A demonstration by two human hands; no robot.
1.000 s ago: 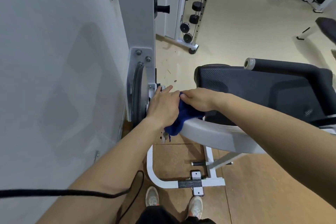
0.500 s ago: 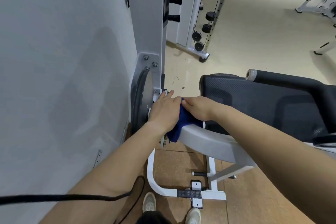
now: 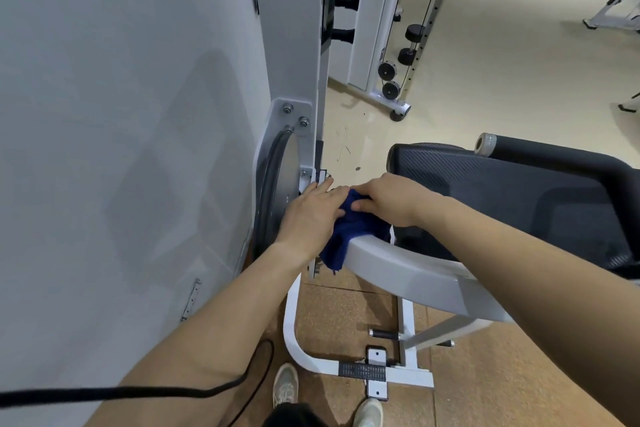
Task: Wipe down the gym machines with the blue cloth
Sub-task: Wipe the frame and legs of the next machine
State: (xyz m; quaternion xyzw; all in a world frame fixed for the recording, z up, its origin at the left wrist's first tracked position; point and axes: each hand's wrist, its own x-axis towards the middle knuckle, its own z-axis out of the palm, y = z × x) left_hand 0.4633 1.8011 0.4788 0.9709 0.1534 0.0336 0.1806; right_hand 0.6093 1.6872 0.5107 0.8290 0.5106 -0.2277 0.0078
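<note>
A dark blue cloth (image 3: 346, 236) is draped over the near end of a curved white machine arm (image 3: 408, 274). My right hand (image 3: 391, 199) presses down on the cloth, thumb curled over its top fold. My left hand (image 3: 310, 215) lies beside it with fingers straight, its edge against the cloth and its fingertips near the grey pulley wheel (image 3: 277, 184) and bracket. Part of the cloth hangs below the arm; the rest is hidden under my hands.
A tall white panel (image 3: 121, 149) fills the left. The black padded seat (image 3: 519, 198) with a roller lies right of my hands. The white base frame (image 3: 346, 364) and my shoes are below. A cable column (image 3: 394, 45) stands behind. A black cord crosses my left forearm.
The view has tilted up a little and both hands sit slightly higher in frame. Hands and cloth stay at the same end of the white arm, with little shift.
</note>
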